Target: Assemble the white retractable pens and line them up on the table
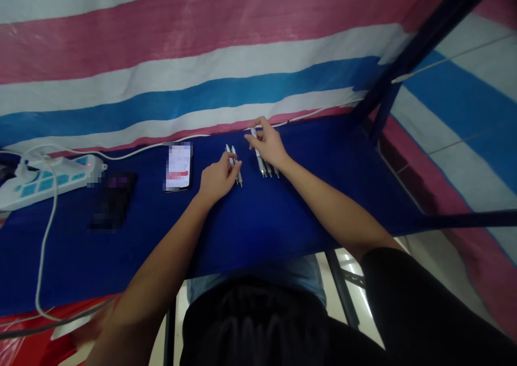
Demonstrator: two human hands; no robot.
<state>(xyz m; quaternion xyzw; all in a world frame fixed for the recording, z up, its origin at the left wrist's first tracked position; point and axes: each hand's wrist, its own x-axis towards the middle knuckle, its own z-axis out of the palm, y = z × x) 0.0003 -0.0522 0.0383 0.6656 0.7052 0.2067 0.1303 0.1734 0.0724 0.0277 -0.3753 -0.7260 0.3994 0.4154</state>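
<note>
Two white pens [239, 180] lie side by side on the blue table, left of centre. My left hand [218, 178] rests over them, its fingers curled onto their barrels. To the right, several white pens [268, 167] lie roughly parallel with their tips toward me. My right hand [267, 141] is at the upper ends of this group, with a white pen [258, 153] between thumb and fingers. A stretch of bare blue surface separates the two groups of pens.
A lit phone [178, 166] lies left of my left hand. Farther left are a blurred dark object [115, 199] and a white power strip [52, 178] with cables. Striped sheeting [181, 96] hangs behind the blue table [250, 231]; a dark frame post stands at right.
</note>
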